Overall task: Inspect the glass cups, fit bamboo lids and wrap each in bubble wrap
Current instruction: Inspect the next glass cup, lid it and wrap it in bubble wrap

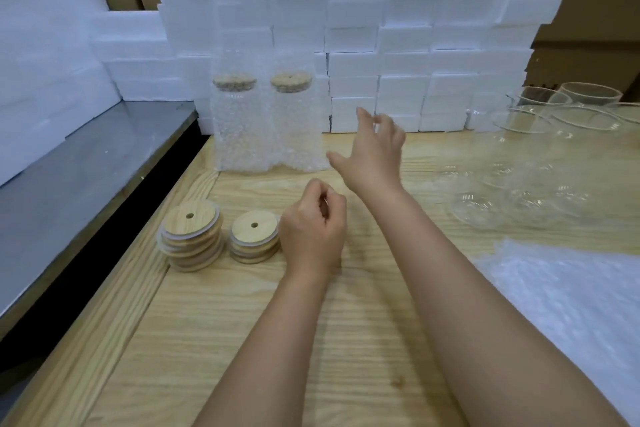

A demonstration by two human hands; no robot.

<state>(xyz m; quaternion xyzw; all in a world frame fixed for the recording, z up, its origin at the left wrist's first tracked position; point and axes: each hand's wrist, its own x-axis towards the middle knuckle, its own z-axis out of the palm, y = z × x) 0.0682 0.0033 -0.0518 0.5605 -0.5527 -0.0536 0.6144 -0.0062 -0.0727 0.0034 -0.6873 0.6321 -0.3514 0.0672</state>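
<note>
Two glass cups with bamboo lids stand upright in bubble wrap at the back of the wooden table, the left wrapped cup [235, 125] beside the right wrapped cup [298, 125]. My right hand [372, 149] hovers just right of them with fingers spread, holding nothing. My left hand [313, 232] is loosely curled above the table, right of two stacks of bamboo lids, a taller stack [190, 239] and a shorter stack [254, 237]. Several bare glass cups [526, 156] stand at the right. A pile of bubble wrap [568, 295] lies at the near right.
A wall of white foam blocks [363, 28] closes off the back of the wooden table [263, 340]. A grey metal surface [79, 177] runs along the left, lower than the table. Cardboard boxes [595, 28] stand at the back right.
</note>
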